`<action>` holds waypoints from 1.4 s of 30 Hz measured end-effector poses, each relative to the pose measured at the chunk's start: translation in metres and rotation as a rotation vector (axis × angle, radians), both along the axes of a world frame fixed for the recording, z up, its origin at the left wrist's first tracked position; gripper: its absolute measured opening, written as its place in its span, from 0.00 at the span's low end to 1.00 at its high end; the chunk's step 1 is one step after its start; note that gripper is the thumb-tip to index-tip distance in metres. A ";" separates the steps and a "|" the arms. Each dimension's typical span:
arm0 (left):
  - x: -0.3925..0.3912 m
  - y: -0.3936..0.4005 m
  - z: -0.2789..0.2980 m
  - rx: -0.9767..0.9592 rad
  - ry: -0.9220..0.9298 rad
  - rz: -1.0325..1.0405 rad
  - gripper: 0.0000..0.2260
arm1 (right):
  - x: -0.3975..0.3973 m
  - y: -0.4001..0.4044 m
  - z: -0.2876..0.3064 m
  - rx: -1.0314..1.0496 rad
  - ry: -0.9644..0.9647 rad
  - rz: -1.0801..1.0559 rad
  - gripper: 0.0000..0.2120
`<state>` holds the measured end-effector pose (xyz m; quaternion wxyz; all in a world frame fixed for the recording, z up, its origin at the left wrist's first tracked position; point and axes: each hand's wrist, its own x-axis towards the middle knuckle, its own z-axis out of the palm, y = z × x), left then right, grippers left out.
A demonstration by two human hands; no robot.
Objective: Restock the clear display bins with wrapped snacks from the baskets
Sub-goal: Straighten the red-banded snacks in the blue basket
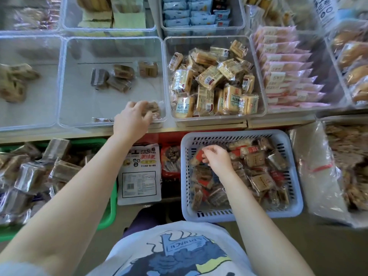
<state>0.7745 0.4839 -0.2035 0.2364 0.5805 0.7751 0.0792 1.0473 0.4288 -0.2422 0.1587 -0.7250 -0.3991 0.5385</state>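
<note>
My left hand [133,118] reaches over the front rim of a nearly empty clear bin [65,80] and is closed on brown wrapped snacks [154,110] at the bin's front right corner. A few more brown snacks [117,77] lie in the middle of that bin. My right hand [217,158] is down in the pale blue basket [294,196], fingers pinched on a red and brown wrapped snack [197,159] among several others. A green basket [111,212] of silver and brown snacks [29,174] stands at the lower left.
To the right, a clear bin [260,80] is full of yellow biscuit packs, then a bin of pink packs [286,72]. More bins line the back row. A white printed bag [139,176] and a red pack lie between the baskets. A clear plastic sack [322,176] stands at right.
</note>
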 end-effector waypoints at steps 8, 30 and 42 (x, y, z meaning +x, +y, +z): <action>0.053 -0.077 -0.010 0.409 -0.047 -0.276 0.07 | 0.029 -0.025 -0.065 -0.162 -0.359 0.514 0.20; 0.091 -0.072 0.030 0.244 -0.661 0.030 0.20 | -0.030 -0.018 0.043 0.738 -0.157 0.507 0.34; 0.037 -0.018 -0.004 0.113 0.078 -0.205 0.21 | 0.005 -0.025 0.012 0.449 -0.250 0.393 0.20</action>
